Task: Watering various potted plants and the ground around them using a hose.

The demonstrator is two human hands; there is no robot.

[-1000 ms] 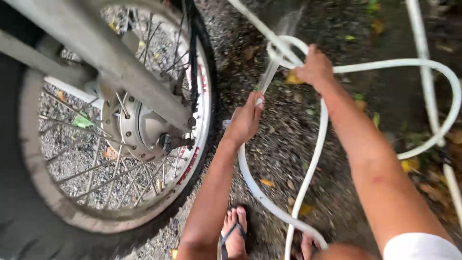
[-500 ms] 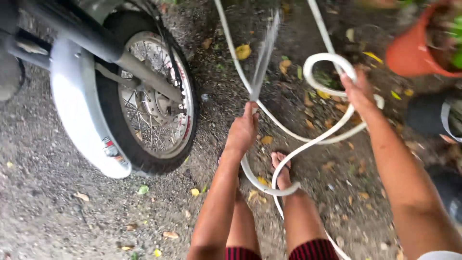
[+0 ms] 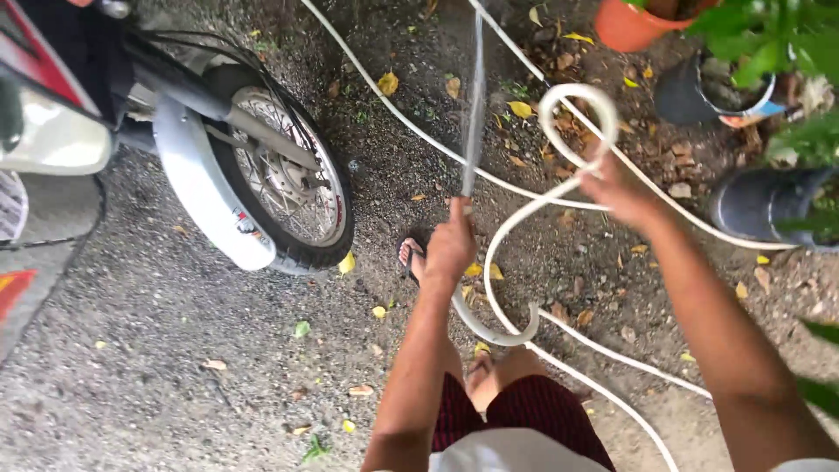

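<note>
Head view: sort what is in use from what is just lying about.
In use:
- long white rubber hose, end in the left hand, coil in the right hand
- thin water jet

Lying about:
- spoked motorcycle front wheel
- orange plastic pot
- dark plant pots
- yellow fallen leaves

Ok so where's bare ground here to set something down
Bare gravel lies lower left, between the motorcycle wheel and the left hand. It is crowded right of that: white hose loops around the feet, the right hand holds coils, and pots line the upper right.
</note>
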